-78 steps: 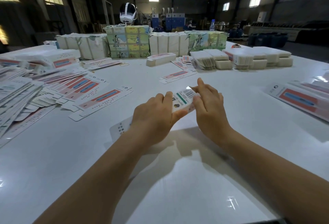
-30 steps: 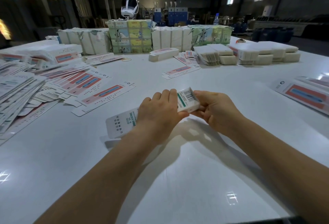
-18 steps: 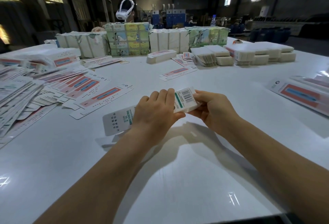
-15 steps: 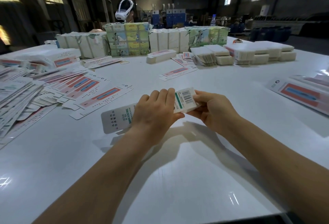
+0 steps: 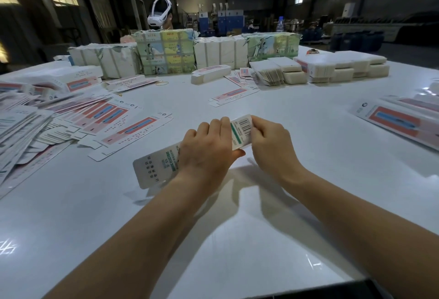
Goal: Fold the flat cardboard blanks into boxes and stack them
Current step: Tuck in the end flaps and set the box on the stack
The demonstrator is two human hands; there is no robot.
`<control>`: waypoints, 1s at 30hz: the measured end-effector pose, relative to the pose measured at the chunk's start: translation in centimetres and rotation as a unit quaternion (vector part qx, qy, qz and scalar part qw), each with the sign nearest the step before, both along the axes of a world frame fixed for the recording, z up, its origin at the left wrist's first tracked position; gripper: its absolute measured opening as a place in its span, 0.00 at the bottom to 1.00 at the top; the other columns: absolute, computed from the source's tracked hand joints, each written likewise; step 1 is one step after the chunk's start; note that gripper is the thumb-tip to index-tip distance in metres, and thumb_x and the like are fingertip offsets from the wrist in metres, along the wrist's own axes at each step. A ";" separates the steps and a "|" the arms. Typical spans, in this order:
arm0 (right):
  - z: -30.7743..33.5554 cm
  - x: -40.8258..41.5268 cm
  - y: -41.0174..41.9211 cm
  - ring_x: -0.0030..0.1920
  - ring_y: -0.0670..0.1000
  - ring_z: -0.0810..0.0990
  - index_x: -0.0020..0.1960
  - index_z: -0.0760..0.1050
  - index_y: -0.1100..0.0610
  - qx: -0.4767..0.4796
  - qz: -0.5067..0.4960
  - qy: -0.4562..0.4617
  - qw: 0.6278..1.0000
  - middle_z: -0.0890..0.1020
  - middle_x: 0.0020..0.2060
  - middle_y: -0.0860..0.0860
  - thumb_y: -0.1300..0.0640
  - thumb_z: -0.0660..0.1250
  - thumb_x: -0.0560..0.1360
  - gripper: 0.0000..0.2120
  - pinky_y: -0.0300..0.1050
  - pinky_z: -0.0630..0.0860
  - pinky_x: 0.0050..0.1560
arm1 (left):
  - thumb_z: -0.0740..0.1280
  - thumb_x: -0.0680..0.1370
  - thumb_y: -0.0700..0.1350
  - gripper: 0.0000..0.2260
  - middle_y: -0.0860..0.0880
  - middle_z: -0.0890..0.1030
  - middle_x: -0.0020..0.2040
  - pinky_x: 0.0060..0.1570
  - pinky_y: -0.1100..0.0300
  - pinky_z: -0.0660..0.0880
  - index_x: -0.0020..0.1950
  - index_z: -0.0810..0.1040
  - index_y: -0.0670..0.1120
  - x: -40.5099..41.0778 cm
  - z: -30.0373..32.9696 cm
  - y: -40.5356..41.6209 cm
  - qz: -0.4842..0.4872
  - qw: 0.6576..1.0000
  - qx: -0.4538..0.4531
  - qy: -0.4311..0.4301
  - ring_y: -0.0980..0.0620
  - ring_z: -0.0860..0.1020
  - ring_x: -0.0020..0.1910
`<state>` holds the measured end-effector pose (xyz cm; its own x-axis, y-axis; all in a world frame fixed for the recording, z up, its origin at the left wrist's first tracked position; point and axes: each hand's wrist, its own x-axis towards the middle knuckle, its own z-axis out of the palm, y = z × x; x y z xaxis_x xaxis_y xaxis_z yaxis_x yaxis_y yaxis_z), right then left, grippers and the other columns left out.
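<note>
A long narrow box [image 5: 166,165], white with green print and a barcode at its far end, is held just above the white surface [image 5: 237,251], near its middle and a little toward the near edge. The left hand [image 5: 209,153] grips the box around its middle, the fingers curled over the top and the thumb under it. The right hand [image 5: 270,146] holds the far end of the box, its fingers curled at the barcode flap; whether the flap is fully closed I cannot tell.

Toward the left edge of the surface lies a wide spread of flat blanks [image 5: 71,120], white with red and blue stripes, many overlapping. One single flat blank [image 5: 234,96] lies alone beyond the hands, toward the far edge. At the right edge more striped blanks [image 5: 399,123] lie flat.

Along the far edge stand wrapped bundles [image 5: 166,52], some in white paper and some in green and yellow paper. To the right of them are low stacks of white cartons [image 5: 342,67]. One folded box [image 5: 211,74] lies in front of the bundles. Behind the bundles is a person wearing a white headset [image 5: 159,14].
</note>
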<state>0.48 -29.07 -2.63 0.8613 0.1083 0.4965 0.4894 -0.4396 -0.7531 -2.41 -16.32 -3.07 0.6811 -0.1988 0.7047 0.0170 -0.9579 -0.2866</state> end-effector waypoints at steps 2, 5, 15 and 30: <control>0.1 -0.1 0.0 0.34 0.46 0.74 0.44 0.76 0.63 -0.033 -0.001 -0.023 0.999 0.79 0.35 0.52 0.67 0.54 0.77 0.12 0.32 0.67 0.32 | 0.74 0.65 0.62 0.31 0.45 0.80 0.38 0.29 0.59 0.71 0.54 0.80 0.38 -0.1 -0.1 -0.3 0.011 1.000 0.000 -0.008 0.47 0.78 0.33; 0.0 -0.1 0.0 0.32 0.50 0.70 0.41 0.72 0.63 -0.026 0.005 -0.026 0.999 0.76 0.31 0.53 0.66 0.56 0.77 0.09 0.37 0.65 0.32 | 0.69 0.69 0.63 0.28 0.47 0.80 0.38 0.30 0.60 0.71 0.54 0.81 0.40 -0.2 -0.2 -0.8 0.027 0.999 0.006 -0.028 0.49 0.78 0.33; -0.7 0.7 0.1 0.46 0.47 0.83 0.57 0.73 0.55 0.224 0.023 0.137 0.965 0.82 0.49 0.51 0.55 0.69 0.76 0.11 0.41 0.81 0.45 | 0.67 0.71 0.64 0.31 0.46 0.80 0.43 0.33 0.58 0.70 0.59 0.77 0.39 -0.4 0.2 -0.8 0.048 0.996 -0.067 0.022 0.48 0.79 0.38; -1.1 0.1 0.3 0.33 0.37 0.77 0.37 0.75 0.60 0.167 -0.006 -0.016 0.986 0.81 0.33 0.44 0.59 0.67 0.77 0.10 0.30 0.70 0.32 | 0.53 0.76 0.65 0.31 0.47 0.75 0.57 0.40 0.57 0.62 0.70 0.63 0.43 0.3 0.0 -0.1 0.043 0.989 -0.125 0.066 0.48 0.74 0.51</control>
<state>0.63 -28.80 -3.70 0.8451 -0.0753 0.5293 0.5112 -0.1760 -0.8412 -2.15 -16.40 -3.11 0.7769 0.0335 0.6287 0.0796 -0.9958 -0.0454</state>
